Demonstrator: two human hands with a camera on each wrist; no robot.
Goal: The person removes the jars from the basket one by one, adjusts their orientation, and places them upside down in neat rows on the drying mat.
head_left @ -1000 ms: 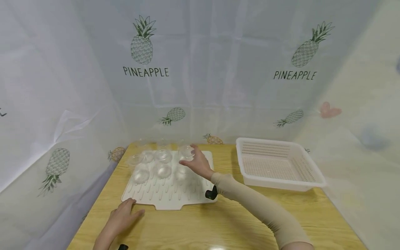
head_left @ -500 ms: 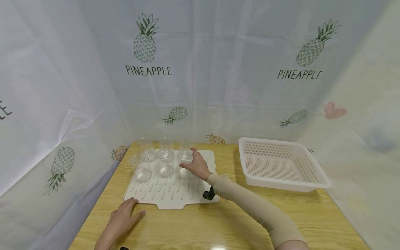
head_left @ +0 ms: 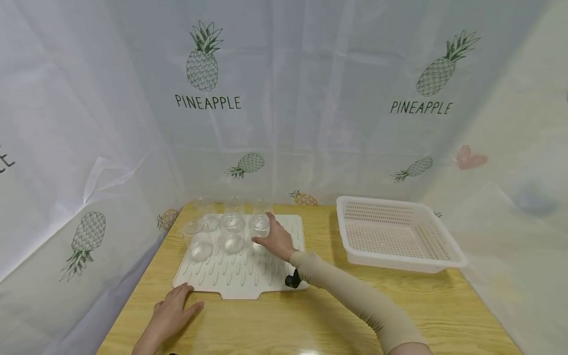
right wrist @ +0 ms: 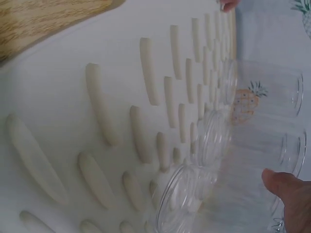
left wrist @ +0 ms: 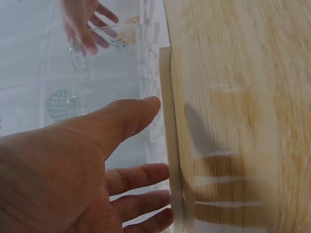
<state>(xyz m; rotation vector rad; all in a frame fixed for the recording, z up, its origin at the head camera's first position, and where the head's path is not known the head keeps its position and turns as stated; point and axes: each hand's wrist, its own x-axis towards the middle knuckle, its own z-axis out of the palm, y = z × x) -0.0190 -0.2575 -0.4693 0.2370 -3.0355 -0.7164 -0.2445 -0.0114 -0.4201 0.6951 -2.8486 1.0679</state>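
My right hand is at the rightmost of several clear glasses, its thumb and fingers around the sides of that glass. In the right wrist view, the thumb overlaps the clear wall, while the other fingers are out of sight. The other glasses stand close together on a white ridged draining board. At the board's front left corner my left hand lies with fingers loosely extended, holding nothing. Its fingertips are right at the board's edge in the left wrist view.
A white perforated plastic basket sits on the right of the wooden table. Curtains printed with pineapples hang at the back and both sides. A dark wrist-camera mount sticks out under the right wrist.
My right hand has come slightly nearer and to the left with the glass between its thumb and fingers. The left hand has stayed at the board's corner.
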